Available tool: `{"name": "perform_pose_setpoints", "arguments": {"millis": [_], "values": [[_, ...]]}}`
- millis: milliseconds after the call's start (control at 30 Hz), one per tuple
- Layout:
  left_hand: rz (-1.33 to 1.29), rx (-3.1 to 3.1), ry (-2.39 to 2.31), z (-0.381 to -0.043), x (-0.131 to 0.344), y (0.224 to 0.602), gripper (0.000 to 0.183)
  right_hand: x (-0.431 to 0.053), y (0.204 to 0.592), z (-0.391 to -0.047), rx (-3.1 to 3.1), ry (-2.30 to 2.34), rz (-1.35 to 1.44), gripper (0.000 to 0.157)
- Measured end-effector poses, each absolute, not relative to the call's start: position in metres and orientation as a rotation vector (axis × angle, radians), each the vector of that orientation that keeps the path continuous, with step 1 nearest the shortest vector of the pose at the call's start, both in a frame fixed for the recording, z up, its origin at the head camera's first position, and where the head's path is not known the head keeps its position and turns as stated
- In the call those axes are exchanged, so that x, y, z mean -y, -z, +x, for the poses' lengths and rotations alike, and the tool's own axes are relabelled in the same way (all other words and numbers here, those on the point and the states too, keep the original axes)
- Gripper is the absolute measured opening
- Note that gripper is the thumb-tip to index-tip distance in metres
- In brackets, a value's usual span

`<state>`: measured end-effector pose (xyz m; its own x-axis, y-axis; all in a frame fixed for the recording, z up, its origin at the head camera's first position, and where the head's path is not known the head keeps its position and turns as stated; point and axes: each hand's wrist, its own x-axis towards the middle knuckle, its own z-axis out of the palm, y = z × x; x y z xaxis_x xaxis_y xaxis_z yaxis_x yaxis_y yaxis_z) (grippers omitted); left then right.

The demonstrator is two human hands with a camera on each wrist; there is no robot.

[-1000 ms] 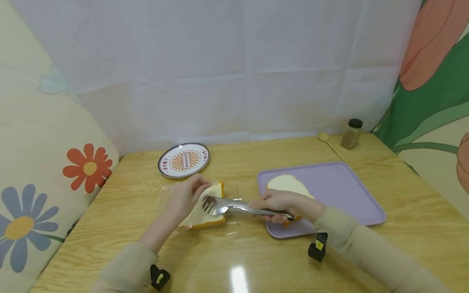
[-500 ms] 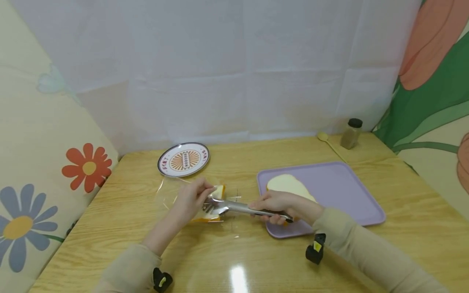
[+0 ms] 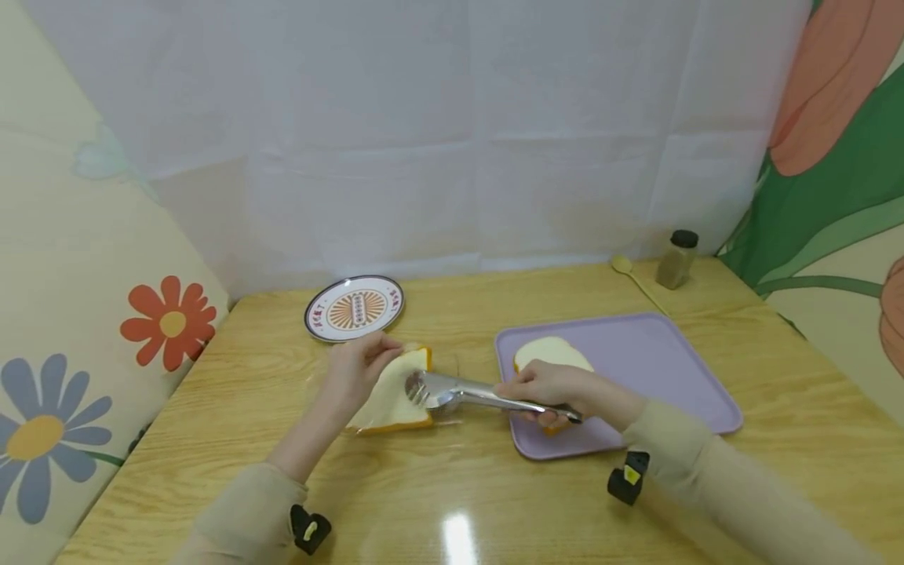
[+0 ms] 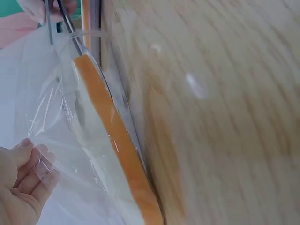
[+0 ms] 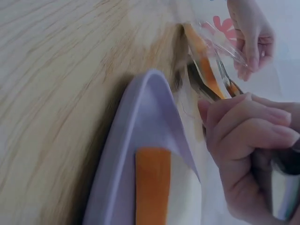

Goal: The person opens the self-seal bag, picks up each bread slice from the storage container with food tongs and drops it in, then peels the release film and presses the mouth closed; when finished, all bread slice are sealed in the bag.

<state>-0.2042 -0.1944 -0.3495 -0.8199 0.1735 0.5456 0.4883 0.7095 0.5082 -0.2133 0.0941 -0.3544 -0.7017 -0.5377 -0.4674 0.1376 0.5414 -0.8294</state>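
In the head view my left hand (image 3: 356, 370) pinches a clear plastic bag (image 4: 56, 112) by its upper edge. A bread slice (image 3: 392, 396), white with an orange crust, lies within the bag near the table surface. My right hand (image 3: 547, 391) grips metal serving tongs (image 3: 480, 395) by the handle. Their slotted head rests over the slice's right part, and the right wrist view has the tong arms on both sides of the crust. A second bread slice (image 3: 554, 353) sits on the purple tray (image 3: 650, 369), partly hidden beneath my right hand.
Behind my left hand is a round patterned plate (image 3: 355, 308). A yellow spoon (image 3: 639, 282) and a black-lidded jar (image 3: 678, 259) stand at the back right of the wooden table (image 3: 395, 502). A white cloth (image 3: 424, 141) hangs along the far edge.
Half a second ago the bag covered more of the slice; now more of its white face shows. My right hand and the tongs have shifted slightly right, and my left hand slightly left and up.
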Motion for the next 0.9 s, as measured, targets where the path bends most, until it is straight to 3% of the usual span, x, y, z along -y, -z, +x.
{"name": "perform_pose_setpoints", "arguments": {"millis": [467, 900], "values": [[-0.467, 2.455, 0.791, -0.211, 0.195, 0.351, 0.007, -0.192, 0.335, -0.176, -2.03, 1.298, -0.356, 0.054], [-0.499, 2.684, 0.783, -0.212, 0.193, 0.357, 0.006, -0.264, 0.342, -0.132, -1.811, 1.484, -0.376, 0.044]]}}
